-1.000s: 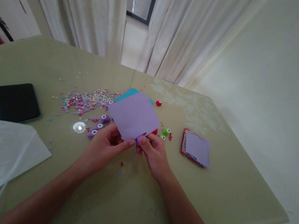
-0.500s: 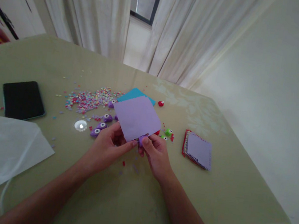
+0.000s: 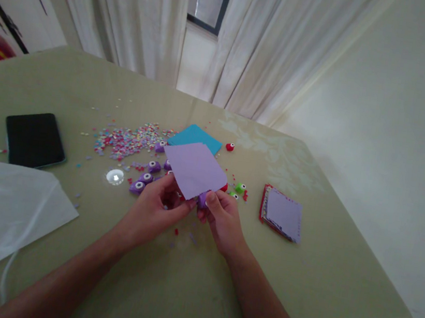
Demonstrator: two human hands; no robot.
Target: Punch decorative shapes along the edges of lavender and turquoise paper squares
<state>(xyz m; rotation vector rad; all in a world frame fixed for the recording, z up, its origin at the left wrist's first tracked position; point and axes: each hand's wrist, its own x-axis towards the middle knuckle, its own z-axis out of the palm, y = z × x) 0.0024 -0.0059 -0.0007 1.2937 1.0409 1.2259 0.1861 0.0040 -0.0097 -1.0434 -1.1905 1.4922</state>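
Note:
A square lilac sheet of paper (image 3: pixel 196 170) is tilted up above the table, pinched at its near edge by my left hand (image 3: pixel 160 201). My right hand (image 3: pixel 223 215) closes its thumb and fingers round a small purple craft punch (image 3: pixel 203 199), which is at the paper's near corner. Whether the paper sits in the punch's slot I cannot tell. Several purple punches with eye-like buttons (image 3: pixel 146 177) lie left of the paper. Green punches (image 3: pixel 240 187) lie to its right. A blue square of paper (image 3: pixel 195 137) lies behind it.
Confetti bits (image 3: pixel 132 140) are heaped at the back left. A dark tablet or phone (image 3: pixel 35 140) and a white bag (image 3: pixel 5 215) lie on the left. A stack of edge-punched paper squares (image 3: pixel 283 215) is on the right, and a red punch (image 3: pixel 230 147) farther back.
The lilac paper has tipped lower and slid slightly toward me, showing more of the blue paper. The purple punch shows more beside my right thumb. Both hands stay nearly in place.

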